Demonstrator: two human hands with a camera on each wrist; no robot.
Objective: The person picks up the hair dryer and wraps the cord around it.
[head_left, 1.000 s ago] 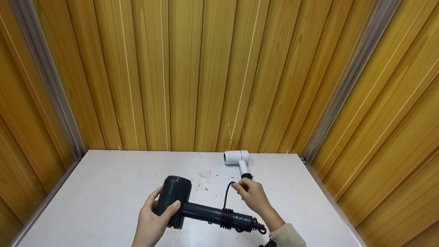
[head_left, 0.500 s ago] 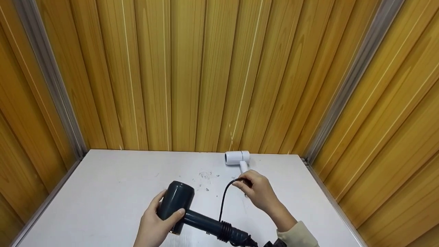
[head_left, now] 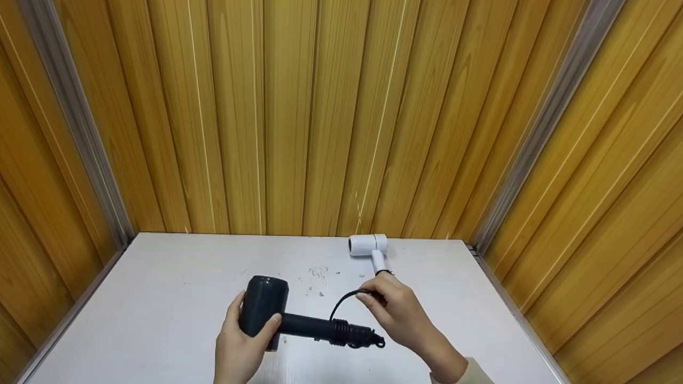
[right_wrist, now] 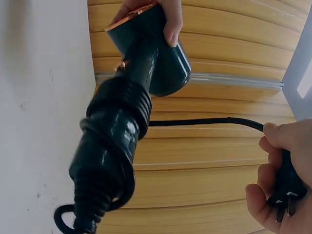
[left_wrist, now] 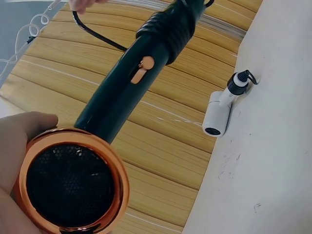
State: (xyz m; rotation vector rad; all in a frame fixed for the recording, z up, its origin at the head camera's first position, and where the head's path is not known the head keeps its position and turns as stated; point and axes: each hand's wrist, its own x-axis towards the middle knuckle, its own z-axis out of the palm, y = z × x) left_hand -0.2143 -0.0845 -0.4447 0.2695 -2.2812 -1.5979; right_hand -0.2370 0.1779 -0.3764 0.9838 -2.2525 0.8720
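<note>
My left hand (head_left: 240,336) grips a dark green hair dryer (head_left: 264,304) by its barrel, thumb near the handle joint. In the left wrist view its copper-rimmed mesh end (left_wrist: 73,185) and a copper switch (left_wrist: 142,69) on the handle show. Several turns of black cord (right_wrist: 119,107) wrap the handle's lower part. From them one length of cord (right_wrist: 204,121) runs across to my right hand (head_left: 400,314). That hand's fingers curl round the black plug (right_wrist: 287,183), its two metal prongs sticking out, and pinch the cord beside it.
A white hair dryer (head_left: 368,245) with black cord round its handle lies at the back of the white table (head_left: 160,298). Wood-patterned panels (head_left: 288,117) with metal corner rails (head_left: 549,122) enclose the table. Dark scuffs mark the tabletop.
The right hand swung outward and up with the plug, then came back a little lower. The green hair dryer tilted down, then levelled and shifted slightly left. The white one stayed put.
</note>
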